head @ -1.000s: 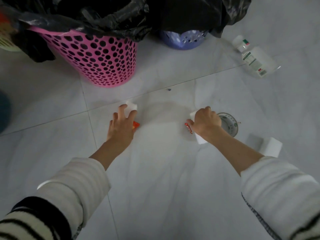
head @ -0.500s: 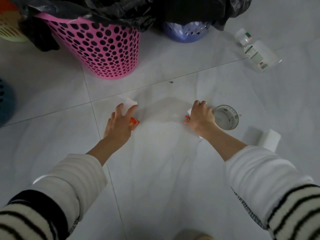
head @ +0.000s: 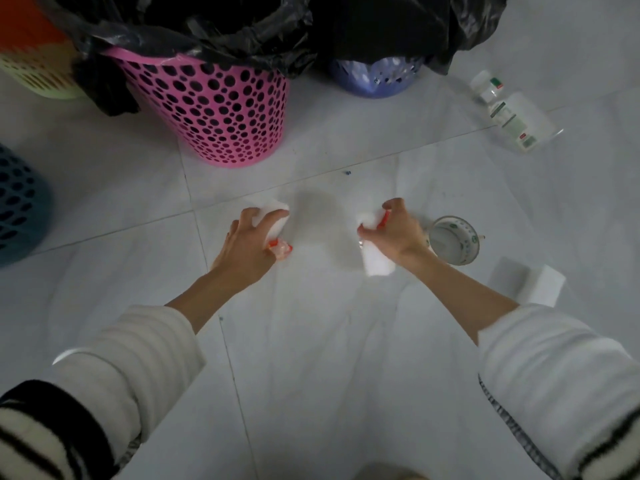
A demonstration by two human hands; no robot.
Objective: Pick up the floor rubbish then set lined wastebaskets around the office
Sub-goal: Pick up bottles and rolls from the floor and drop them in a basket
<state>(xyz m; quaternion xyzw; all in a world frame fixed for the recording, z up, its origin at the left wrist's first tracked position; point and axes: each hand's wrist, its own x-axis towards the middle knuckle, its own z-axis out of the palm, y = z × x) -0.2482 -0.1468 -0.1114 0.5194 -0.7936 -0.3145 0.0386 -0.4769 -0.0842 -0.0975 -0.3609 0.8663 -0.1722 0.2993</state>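
Note:
My left hand [head: 251,242] is closed around a white box [head: 273,211] with an orange wrapper [head: 280,249] under the palm, just above the tiled floor. My right hand [head: 398,230] grips another white box [head: 375,259] with a bit of red-orange on it. A pink perforated wastebasket [head: 214,109] lined with a black bag [head: 194,32] stands straight ahead. To its right stands a purple wastebasket [head: 374,77], also with a black liner. A third white box [head: 533,284] lies on the floor to the right.
A round paper cup [head: 455,242] lies just right of my right hand. A clear plastic bottle [head: 512,114] lies at the far right. A dark blue basket [head: 17,209] sits at the left edge, and an orange and cream basket [head: 31,57] at top left.
Both hands have closed on their white boxes and lifted them slightly off the floor. The view has shifted down, so the baskets appear lower in the frame.

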